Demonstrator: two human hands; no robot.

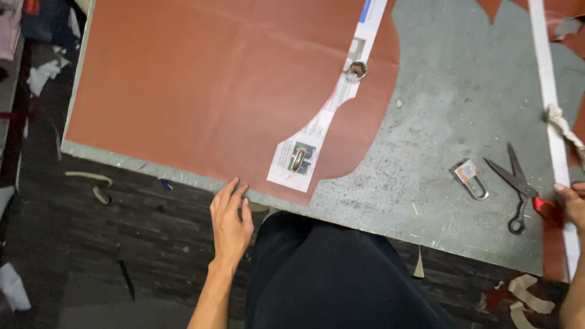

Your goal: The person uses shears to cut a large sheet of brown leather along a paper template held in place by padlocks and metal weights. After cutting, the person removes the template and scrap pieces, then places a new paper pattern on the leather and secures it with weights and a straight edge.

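A large sheet of reddish-brown leather-like material [207, 85] lies flat on a grey worktable [451, 134]. A long printed paper pattern [323, 122] rests on its right part, held down by a round metal weight [356, 70] and a small metal piece [298, 159]. My left hand [230, 222] is open, fingers spread, fingertips touching the table's near edge just below the sheet. My right hand [570, 207] at the right edge is closed around the red handle of black scissors [517, 183] lying on the table.
A metal clip with a label [470, 178] sits left of the scissors. A long white strip [551, 109] with a knotted cord [563, 125] runs along the right side. Offcuts and scraps [91, 183] litter the dark floor. My dark-clothed legs [329, 274] are below the table edge.
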